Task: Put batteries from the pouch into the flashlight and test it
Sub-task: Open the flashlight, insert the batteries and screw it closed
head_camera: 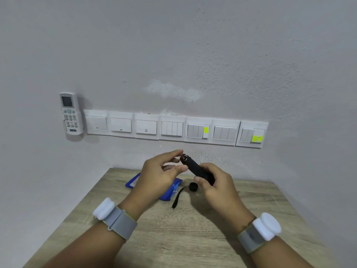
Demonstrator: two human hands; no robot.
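Grey bands [121,223] with white pucks sit on your wrists. Your right hand [216,182] grips the black flashlight [195,167] over the far half of the table [173,238], its open end tilted up-left. Your left hand [160,175] hovers at that end, thumb and forefinger apart, pinching nothing visible. The tail cap [192,186] and its strap lie just beside the blue pouch [135,180] near the far edge; the pouch's white label is unreadable. On the wall, one switch [146,127] shows a bell.

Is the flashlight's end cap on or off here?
Off: the cap lies on the table with its strap, apart from the flashlight gripped in the right hand.
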